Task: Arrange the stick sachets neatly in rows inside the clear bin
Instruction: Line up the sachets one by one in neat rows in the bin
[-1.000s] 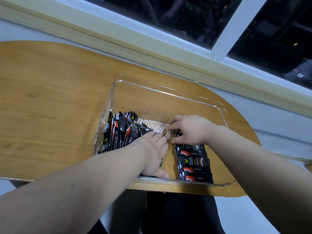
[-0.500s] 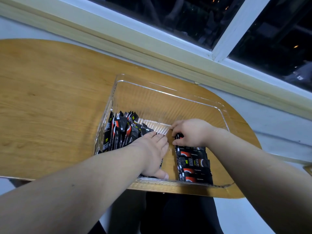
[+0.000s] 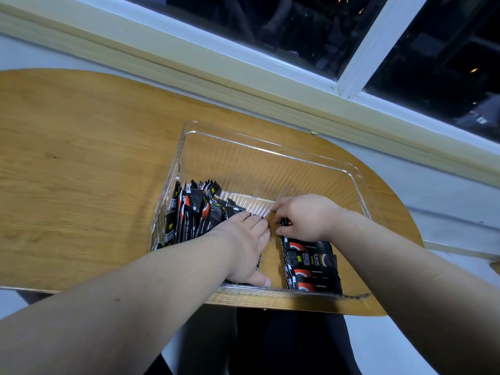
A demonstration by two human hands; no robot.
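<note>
Looked down at clear bin [image 3: 270,169] set on wooden bench [image 3: 81,171], close to bench's front edge and rounded R end. Found stick sachets inside in two groups, black w/ red and white print.

Saw left bunch [image 3: 194,212] standing on edge, loosely packed, leaning vs. bin's L wall, tops uneven. Saw right row [image 3: 311,266] lying flat, overlapped like roof tiles, running from front wall toward bin's middle. Noted strip of bin floor btwn the two groups.

Found left hand [image 3: 243,247] laid palm down and open, fingers straight and together, pointing away, resting on R side of left bunch, thumb just beside front wall.

Found right hand [image 3: 303,217] at far end of right row, fingers curled, gripping dark end of far sachet [image 3: 285,222] btwn fingertips and thumb. Could not tell whether more than one sachet sat in that pinch. Saw the two hands' fingertips near each other, not clearly touching.

Noted both forearms bare, reaching in from bottom of view. Glimpsed dark clothing [image 3: 270,347] below bench's front edge. Beyond bench, made out pale sill [image 3: 189,66], white window frame [image 3: 365,50] and dark glass w/ a few small lights.
</note>
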